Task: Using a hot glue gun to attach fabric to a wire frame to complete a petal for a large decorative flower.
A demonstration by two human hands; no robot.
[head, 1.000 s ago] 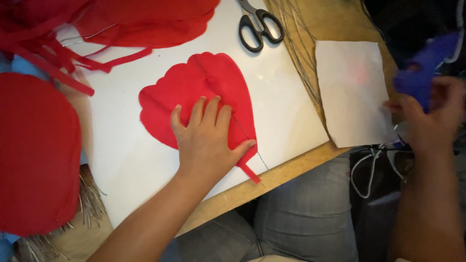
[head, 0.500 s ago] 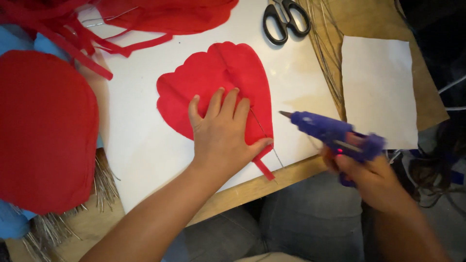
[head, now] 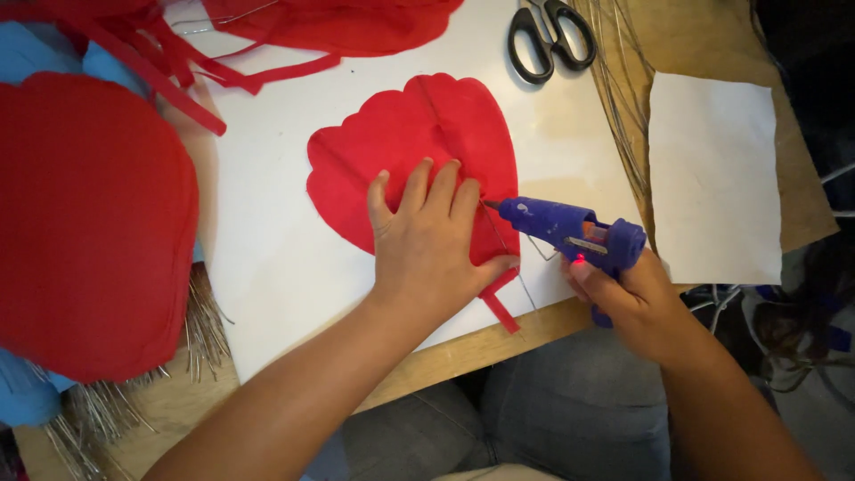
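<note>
A red scalloped paper petal point(head: 405, 142) lies on a white sheet point(head: 267, 249) on the wooden table. My left hand point(head: 427, 245) presses flat on the petal's lower part, fingers spread. My right hand point(head: 628, 294) grips a blue glue gun point(head: 570, 230) with a small red light lit. Its nozzle points left and touches the petal's right edge beside my left fingertips. A thin wire runs along the petal under the nozzle, and a red strip point(head: 499, 303) sticks out below my left thumb.
Black-handled scissors point(head: 548, 36) lie at the top. A separate white sheet point(head: 712, 178) rests at the right on brown paper. A stack of big red cut shapes point(head: 89, 214) sits left, red scraps point(head: 178, 62) above it, thin wires point(head: 614, 98) beside the scissors.
My right hand brought the glue gun in from the far right to the petal's edge. The left hand stayed pressed on the petal. The view shifted slightly.
</note>
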